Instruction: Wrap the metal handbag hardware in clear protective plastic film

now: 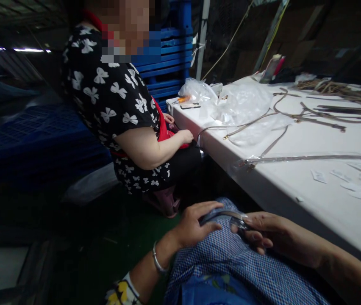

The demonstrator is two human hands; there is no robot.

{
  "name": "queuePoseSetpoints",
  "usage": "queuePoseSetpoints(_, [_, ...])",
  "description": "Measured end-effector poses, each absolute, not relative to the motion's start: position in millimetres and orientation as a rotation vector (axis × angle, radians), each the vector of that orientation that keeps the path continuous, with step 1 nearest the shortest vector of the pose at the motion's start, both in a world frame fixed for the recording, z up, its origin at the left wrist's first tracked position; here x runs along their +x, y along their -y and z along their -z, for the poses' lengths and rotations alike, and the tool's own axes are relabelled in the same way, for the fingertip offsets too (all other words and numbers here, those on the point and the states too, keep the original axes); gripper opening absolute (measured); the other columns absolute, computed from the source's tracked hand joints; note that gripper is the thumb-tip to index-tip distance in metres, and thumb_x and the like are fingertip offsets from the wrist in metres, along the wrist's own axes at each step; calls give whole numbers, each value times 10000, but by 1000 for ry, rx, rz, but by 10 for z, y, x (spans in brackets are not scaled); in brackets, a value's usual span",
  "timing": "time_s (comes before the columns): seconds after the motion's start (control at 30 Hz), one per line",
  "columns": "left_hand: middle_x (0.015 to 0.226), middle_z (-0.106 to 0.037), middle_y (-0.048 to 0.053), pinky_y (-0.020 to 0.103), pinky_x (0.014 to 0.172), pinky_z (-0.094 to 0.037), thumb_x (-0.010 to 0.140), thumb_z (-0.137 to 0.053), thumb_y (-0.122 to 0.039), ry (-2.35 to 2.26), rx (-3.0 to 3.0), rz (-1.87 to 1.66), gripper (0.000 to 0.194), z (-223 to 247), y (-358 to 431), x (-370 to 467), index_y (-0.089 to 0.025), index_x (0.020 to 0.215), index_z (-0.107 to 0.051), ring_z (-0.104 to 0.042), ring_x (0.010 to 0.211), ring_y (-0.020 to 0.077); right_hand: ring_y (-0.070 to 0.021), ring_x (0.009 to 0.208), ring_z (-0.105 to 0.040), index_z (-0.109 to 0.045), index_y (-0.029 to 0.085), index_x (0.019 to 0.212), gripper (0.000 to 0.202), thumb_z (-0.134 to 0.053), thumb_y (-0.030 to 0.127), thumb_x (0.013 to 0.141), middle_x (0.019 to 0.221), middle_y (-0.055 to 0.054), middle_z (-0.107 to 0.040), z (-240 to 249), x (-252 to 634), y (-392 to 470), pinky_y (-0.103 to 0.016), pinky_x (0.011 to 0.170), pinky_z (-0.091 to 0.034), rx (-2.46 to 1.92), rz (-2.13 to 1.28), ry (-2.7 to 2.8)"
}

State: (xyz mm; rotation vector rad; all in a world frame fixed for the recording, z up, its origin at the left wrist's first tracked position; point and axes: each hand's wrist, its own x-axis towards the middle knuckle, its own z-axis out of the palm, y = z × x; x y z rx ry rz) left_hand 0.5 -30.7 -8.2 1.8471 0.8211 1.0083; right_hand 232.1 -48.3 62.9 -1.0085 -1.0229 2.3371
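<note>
Above my lap in blue checked cloth, my right hand [259, 231] pinches the end of a dark strap [220, 214] that looks wrapped in clear plastic. My left hand [196, 224], with a silver bracelet at the wrist, is at the strap's other end, thumb and fingers apart around it. The strap curves between the two hands. Whether the left palm presses on it is hard to see.
A white-covered table [282, 182] runs along the right, bearing thin straps [320, 157], clear plastic bags [244, 101] and white tags [318, 176]. Another person [113, 97] sits at its left edge. Blue pallets [168, 59] stand behind.
</note>
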Motion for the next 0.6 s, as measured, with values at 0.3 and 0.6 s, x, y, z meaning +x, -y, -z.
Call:
queuePoseSetpoints(0.3, [852,-745,92,316,804,-535,926,-520,-435,-901,1361,-1056,371,287,429,448,-125,978,-717,-695,816,199,-185,767,-490,-646,199,1132,373,-545,460,886,800,-31,-469,-894,2240,397,-340,778,-476,-864,-1791,1138])
queuePoseSetpoints(0.6, [633,-650,41,258,652,-492,922,-520,-445,-765,1236,-957,384,-53,641,386,-107,866,-694,-599,592,130,-257,973,-595,-577,249,1198,282,-529,318,929,978,-71,-633,-629,2239,188,-421,950,-440,-1072,-661,1701])
